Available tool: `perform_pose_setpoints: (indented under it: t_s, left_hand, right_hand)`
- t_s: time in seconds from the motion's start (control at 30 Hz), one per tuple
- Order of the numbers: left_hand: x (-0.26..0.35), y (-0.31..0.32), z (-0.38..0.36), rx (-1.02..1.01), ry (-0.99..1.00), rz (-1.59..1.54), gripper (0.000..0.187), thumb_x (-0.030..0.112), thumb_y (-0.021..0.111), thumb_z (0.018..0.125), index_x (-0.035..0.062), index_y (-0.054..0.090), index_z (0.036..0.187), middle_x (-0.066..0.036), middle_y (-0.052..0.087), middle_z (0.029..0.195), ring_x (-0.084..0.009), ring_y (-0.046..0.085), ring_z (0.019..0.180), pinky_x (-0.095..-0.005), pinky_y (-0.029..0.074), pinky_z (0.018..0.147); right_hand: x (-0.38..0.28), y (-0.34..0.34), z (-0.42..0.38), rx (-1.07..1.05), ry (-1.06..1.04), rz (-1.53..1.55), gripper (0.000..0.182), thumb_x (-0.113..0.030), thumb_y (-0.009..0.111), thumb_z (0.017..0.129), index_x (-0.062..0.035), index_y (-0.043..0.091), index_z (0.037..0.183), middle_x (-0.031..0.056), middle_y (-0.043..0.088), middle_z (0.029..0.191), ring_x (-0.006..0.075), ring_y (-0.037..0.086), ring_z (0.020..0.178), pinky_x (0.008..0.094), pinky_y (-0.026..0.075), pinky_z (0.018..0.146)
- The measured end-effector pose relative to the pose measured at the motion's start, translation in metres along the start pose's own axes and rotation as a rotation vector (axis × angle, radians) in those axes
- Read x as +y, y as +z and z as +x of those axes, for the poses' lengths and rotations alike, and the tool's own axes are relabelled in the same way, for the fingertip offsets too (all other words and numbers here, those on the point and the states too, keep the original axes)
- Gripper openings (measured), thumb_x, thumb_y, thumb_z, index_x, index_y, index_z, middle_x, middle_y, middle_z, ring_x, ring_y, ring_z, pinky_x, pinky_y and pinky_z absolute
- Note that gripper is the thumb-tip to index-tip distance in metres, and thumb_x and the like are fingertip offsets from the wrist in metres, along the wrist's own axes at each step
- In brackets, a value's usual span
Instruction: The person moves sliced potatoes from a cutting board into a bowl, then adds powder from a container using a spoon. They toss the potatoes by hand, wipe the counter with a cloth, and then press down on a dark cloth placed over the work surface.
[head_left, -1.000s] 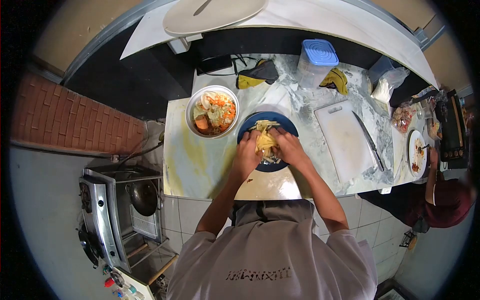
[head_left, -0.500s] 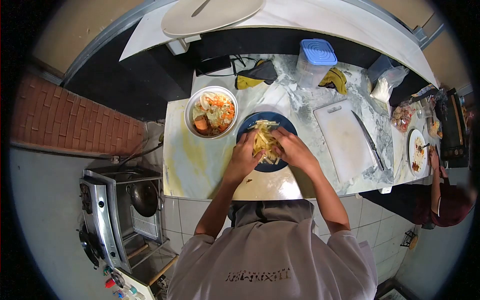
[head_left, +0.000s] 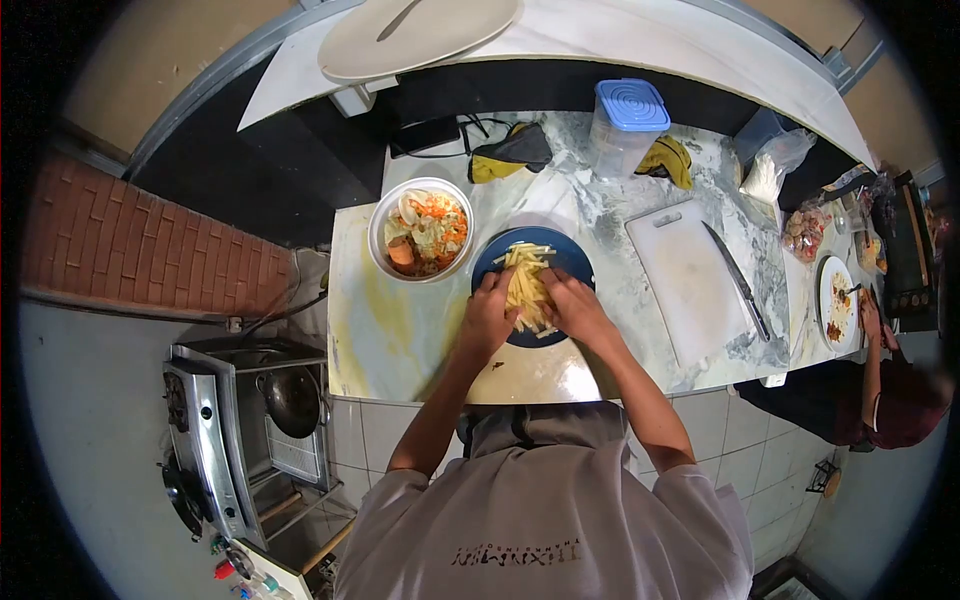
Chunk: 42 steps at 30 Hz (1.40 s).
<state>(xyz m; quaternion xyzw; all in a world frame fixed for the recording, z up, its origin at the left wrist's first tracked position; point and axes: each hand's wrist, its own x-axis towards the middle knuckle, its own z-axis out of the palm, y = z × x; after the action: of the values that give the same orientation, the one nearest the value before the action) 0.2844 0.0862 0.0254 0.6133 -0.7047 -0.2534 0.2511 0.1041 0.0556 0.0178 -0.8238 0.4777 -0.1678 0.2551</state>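
Note:
A dark blue plate (head_left: 575, 250) stands on the marble counter, heaped with pale yellow cut sticks that look like potato sticks (head_left: 527, 285). From the left, my left hand (head_left: 488, 312) curls its fingers into the heap. My right hand (head_left: 577, 305) does the same from the right, with its fingertips among the sticks. Both hands rest over the plate's near half, and parts of the fingers are hidden in the pile. Left of the plate sits a white bowl (head_left: 376, 246) with shredded cabbage, shredded carrot and an orange carrot piece.
A white cutting board (head_left: 685, 285) and a knife (head_left: 737, 280) lie to the right. Behind are a blue-lidded container (head_left: 630, 120) and yellow-grey cloths (head_left: 510, 152). A stove (head_left: 205, 420) stands at lower left. At far right, another person's hand (head_left: 870, 318) is beside a white plate (head_left: 836, 300).
My hands have closed in lower on the heap, and more sticks show at its far side. The plate and bowl stay in place.

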Motion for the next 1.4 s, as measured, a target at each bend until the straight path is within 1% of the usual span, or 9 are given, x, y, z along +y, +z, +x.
perform_pose_setpoints:
  t_s: [0.2,0.3,0.37,0.57,0.63,0.87,0.97,1.17,1.4]
  left_hand:
    - [-0.014,-0.001,0.005,0.104,0.03,-0.1,0.052,0.0,0.072,0.074,0.0085,0.055,0.123,-0.014,0.061,0.101,-0.0299,0.064,0.081,-0.038,0.055,0.069]
    - [-0.005,-0.012,0.003,-0.004,-0.082,-0.193,0.055,0.003,0.072,0.073,0.0044,0.052,0.124,-0.018,0.062,0.099,-0.04,0.06,0.093,-0.0448,0.05,0.081]
    - [-0.009,-0.01,0.001,0.016,0.002,-0.165,0.055,0.004,0.072,0.073,0.0039,0.052,0.124,-0.018,0.061,0.102,-0.0399,0.06,0.095,-0.0447,0.049,0.082]
    - [-0.002,-0.007,0.001,0.025,0.159,-0.139,0.048,0.006,0.069,0.078,0.0028,0.053,0.123,-0.018,0.055,0.112,-0.0399,0.057,0.098,-0.0451,0.048,0.084]
    - [-0.003,-0.005,0.004,0.038,0.18,-0.106,0.045,0.005,0.066,0.079,0.0037,0.054,0.122,-0.018,0.054,0.114,-0.04,0.057,0.099,-0.0455,0.048,0.084]
    - [-0.019,0.001,0.016,0.049,0.102,-0.11,0.026,-0.001,0.058,0.081,0.0024,0.058,0.107,-0.02,0.058,0.105,-0.0397,0.059,0.094,-0.0445,0.048,0.079]
    - [-0.017,-0.001,0.015,0.089,0.078,-0.117,0.024,-0.002,0.059,0.08,0.0021,0.058,0.104,-0.02,0.061,0.1,-0.0396,0.061,0.089,-0.0444,0.048,0.077]
    - [-0.022,-0.002,0.009,0.112,0.049,-0.097,0.024,-0.001,0.062,0.08,0.0005,0.062,0.104,-0.021,0.063,0.094,-0.0384,0.063,0.082,-0.0431,0.05,0.072]
    - [-0.023,-0.008,0.003,0.117,0.076,0.014,0.022,0.004,0.066,0.08,-0.003,0.066,0.101,-0.02,0.063,0.094,-0.0342,0.066,0.079,-0.0418,0.053,0.068]
  right_hand:
    - [-0.002,-0.018,0.0,0.048,-0.021,0.096,0.031,-0.004,0.066,0.077,0.0018,0.054,0.105,0.0257,0.059,0.103,0.0451,0.058,0.09,0.0475,0.049,0.074]
    - [-0.006,-0.029,0.005,0.038,-0.002,0.126,0.027,-0.003,0.066,0.077,0.0023,0.056,0.102,0.0261,0.059,0.103,0.0453,0.058,0.088,0.0472,0.049,0.073]
    - [-0.007,-0.03,0.005,0.037,0.0,0.141,0.027,-0.003,0.066,0.077,0.0025,0.056,0.102,0.0264,0.058,0.103,0.0454,0.058,0.087,0.0466,0.049,0.073]
    - [-0.003,-0.006,0.002,0.097,-0.176,-0.18,0.041,-0.006,0.068,0.076,-0.0004,0.051,0.113,0.0264,0.056,0.11,0.0429,0.058,0.095,0.0443,0.05,0.08]
    - [-0.006,0.006,0.003,-0.001,-0.018,-0.234,0.049,-0.011,0.07,0.073,-0.0025,0.051,0.118,0.0239,0.054,0.12,0.039,0.06,0.103,0.0466,0.051,0.08]
    - [-0.002,0.002,0.005,-0.219,0.156,-0.068,0.047,-0.009,0.068,0.073,-0.0029,0.054,0.117,0.0258,0.057,0.113,0.0401,0.06,0.101,0.0471,0.052,0.079]
    - [-0.006,-0.009,0.004,0.074,-0.01,-0.039,0.047,-0.005,0.067,0.071,-0.005,0.057,0.117,0.0242,0.057,0.115,0.0423,0.057,0.102,0.047,0.05,0.082]
    - [-0.019,0.0,0.015,-0.05,-0.113,-0.14,0.064,-0.009,0.072,0.068,-0.0109,0.053,0.129,0.0215,0.046,0.131,0.0434,0.048,0.112,0.046,0.044,0.094]
    - [-0.011,0.012,0.013,0.066,-0.093,-0.144,0.06,-0.003,0.07,0.067,-0.0082,0.054,0.124,0.0212,0.047,0.126,0.0427,0.052,0.109,0.0459,0.047,0.093]
